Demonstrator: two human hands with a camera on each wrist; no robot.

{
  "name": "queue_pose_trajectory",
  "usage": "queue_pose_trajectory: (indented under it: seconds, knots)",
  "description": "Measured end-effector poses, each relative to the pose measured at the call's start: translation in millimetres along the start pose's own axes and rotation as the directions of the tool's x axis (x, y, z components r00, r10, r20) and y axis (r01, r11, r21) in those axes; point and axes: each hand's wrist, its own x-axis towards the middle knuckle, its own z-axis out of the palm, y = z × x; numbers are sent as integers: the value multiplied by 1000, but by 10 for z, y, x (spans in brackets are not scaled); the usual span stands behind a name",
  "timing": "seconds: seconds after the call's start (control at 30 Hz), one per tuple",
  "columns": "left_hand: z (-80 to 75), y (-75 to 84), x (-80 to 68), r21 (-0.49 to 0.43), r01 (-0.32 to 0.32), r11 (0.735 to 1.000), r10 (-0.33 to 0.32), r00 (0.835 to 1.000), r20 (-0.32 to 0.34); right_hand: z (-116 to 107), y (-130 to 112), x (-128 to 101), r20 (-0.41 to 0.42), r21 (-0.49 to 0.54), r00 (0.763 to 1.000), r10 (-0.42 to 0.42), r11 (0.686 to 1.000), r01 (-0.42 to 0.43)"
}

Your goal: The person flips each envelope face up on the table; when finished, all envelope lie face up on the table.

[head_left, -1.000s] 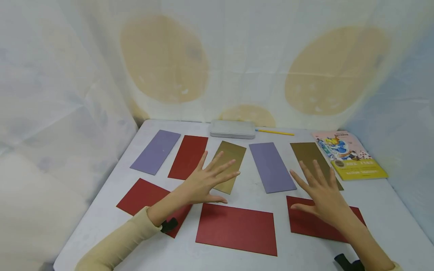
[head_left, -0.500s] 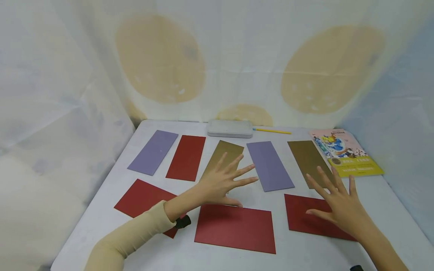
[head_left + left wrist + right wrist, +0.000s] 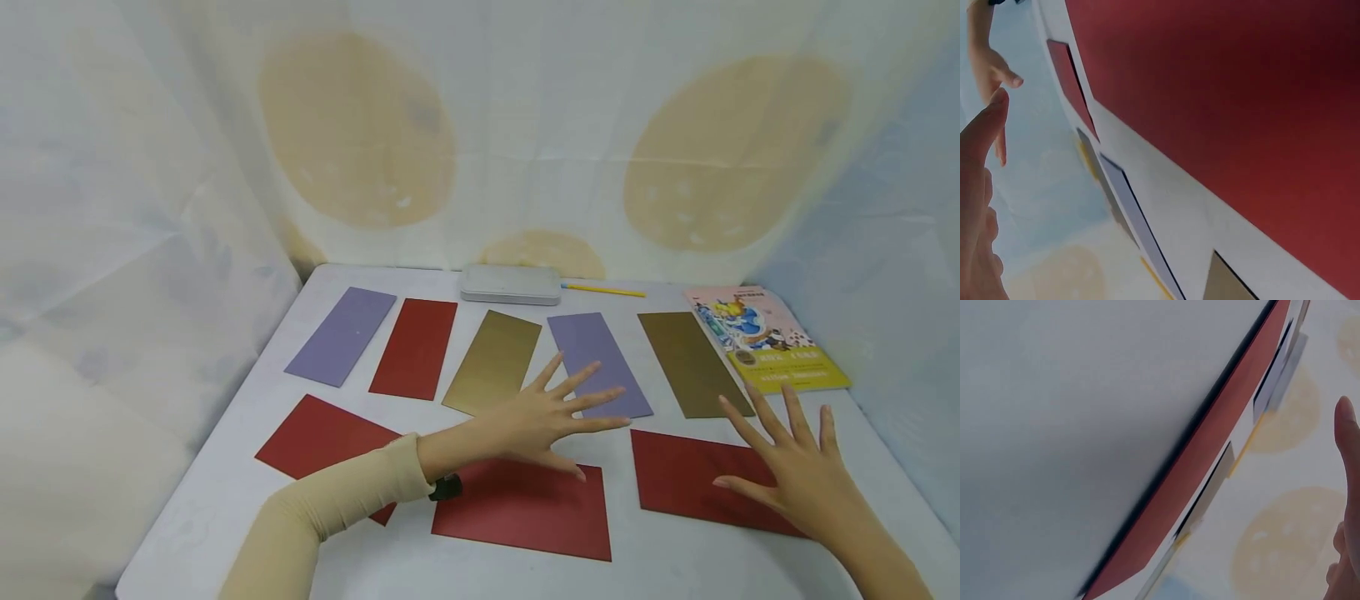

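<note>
With fingers spread and nothing in its grasp, my left hand (image 3: 543,425) is over the far edge of the middle red rectangular board (image 3: 525,525). Its fingertips overlap the lower end of a purple board (image 3: 600,354) in the head view. Spread the same way, my right hand (image 3: 802,479) is above the right end of another red board (image 3: 686,475) and holds nothing. The left wrist view has the left thumb (image 3: 985,128) raised over the boards, the other hand beyond. In the right wrist view the right thumb (image 3: 1349,437) stands apart from the red board (image 3: 1210,456).
Farther back lie a gold board (image 3: 491,362), a darker gold board (image 3: 690,362), an upright red board (image 3: 414,350) and a second purple one (image 3: 341,337). A red board (image 3: 322,437) lies left, under the sleeve. A grey case (image 3: 510,285), a yellow pencil (image 3: 603,290) and a book (image 3: 772,337) line the back.
Both hands have swept rightward over the boards with fingers spread, the left from the gold board to the middle red one. The boards have stayed in place.
</note>
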Motion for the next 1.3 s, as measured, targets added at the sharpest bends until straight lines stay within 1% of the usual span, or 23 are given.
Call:
queue_pose_trajectory:
  seconds: [0.13,0.2,0.27,0.4,0.6,0.73,0.83,0.9,1.03,1.1,1.2,1.3]
  knots:
    - [29,127,159,13,-56,998,56,998,3,-7,54,-94,25,-14,999,43,999,-43]
    - [34,195,227,10,-73,997,73,997,7,3,81,-134,36,-23,998,56,998,-55]
    - [37,262,289,6,-88,996,87,996,11,9,114,-174,32,-20,998,54,998,-53]
    - [46,394,396,-30,-120,992,121,992,30,26,194,-250,20,-10,999,29,1000,-29]
    - [22,593,554,-72,-178,981,184,980,81,85,342,-365,36,8,999,40,999,-40]
    - [16,707,649,-100,-187,977,199,973,121,147,442,-431,37,57,998,46,997,-48]
    - [48,756,699,-135,-161,978,181,973,147,195,498,-482,45,112,998,52,992,-57]
    - [83,768,717,-160,-134,978,161,973,167,219,523,-514,83,153,993,81,984,-93]
    - [159,768,728,-188,-86,978,125,970,208,246,582,-562,189,210,968,164,956,-203]
    - [198,762,727,-215,-58,975,110,965,239,254,617,-579,218,220,958,184,948,-232]
    - [252,748,730,-289,4,957,81,956,281,267,670,-597,248,227,952,179,945,-237]
    - [290,720,736,-363,74,929,45,950,308,286,701,-603,317,226,932,179,940,-257]
